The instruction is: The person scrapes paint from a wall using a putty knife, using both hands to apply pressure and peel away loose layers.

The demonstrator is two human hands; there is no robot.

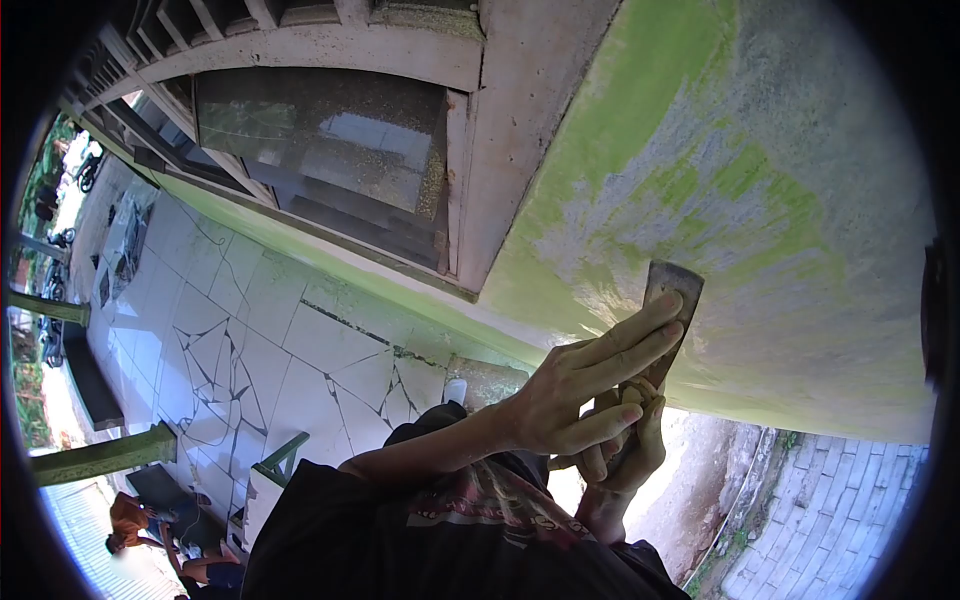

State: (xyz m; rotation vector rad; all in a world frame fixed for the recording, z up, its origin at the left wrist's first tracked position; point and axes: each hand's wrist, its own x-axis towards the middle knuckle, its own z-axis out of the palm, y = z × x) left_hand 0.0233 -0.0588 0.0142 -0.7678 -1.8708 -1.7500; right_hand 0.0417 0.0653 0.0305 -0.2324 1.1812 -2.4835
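I log the scraper (672, 300) flat on the green-stained wall (760, 180), long axis running up from both hands: left hand (580, 385) fingers extended along the blade, right hand (628, 450) curled round the handle below.

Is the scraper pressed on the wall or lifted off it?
Pressed on. The scraper blade lies flat against the green wall, with the fingers of one hand spread over it.
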